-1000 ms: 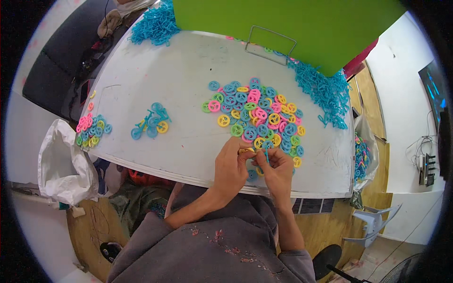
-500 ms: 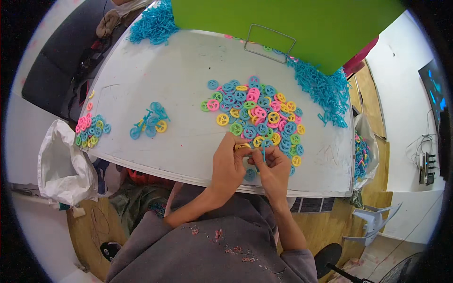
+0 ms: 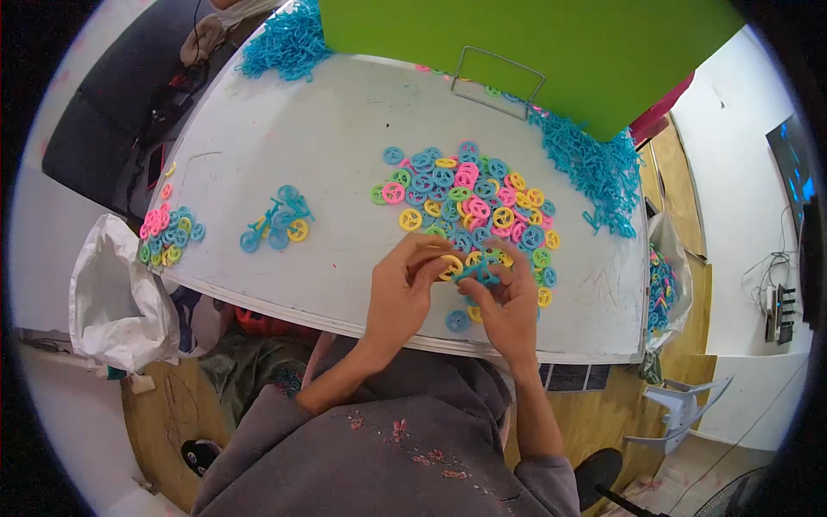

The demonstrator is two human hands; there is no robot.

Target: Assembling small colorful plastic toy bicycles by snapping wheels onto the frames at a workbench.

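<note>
My left hand [image 3: 398, 291] pinches a yellow toy wheel [image 3: 451, 268] between thumb and fingers, its spoked face partly showing. Close beside it, my right hand [image 3: 510, 312] grips a teal plastic toy bicycle frame [image 3: 475, 273], with one end against or very near the wheel. Whether the two parts are joined I cannot tell. Just beyond both hands spreads a loose pile of spoked wheels [image 3: 466, 177] in blue, pink, yellow and green. To the left lies a small cluster of toy bicycles [image 3: 280, 226], teal frames with blue and yellow wheels on them.
Teal frames are heaped at the far left [image 3: 289, 41] and far right [image 3: 594, 172] of the white table [image 3: 327, 121]. A green board [image 3: 517, 39] stands at the back. More wheels [image 3: 172, 233] lie by the left edge, above a white sack [image 3: 121, 302]. Another filled sack [image 3: 663, 284] stands right.
The yellow wheel has tilted so its face shows more. The teal frame in my right hand has turned from upright to slanting. My left hand has shifted slightly left.
</note>
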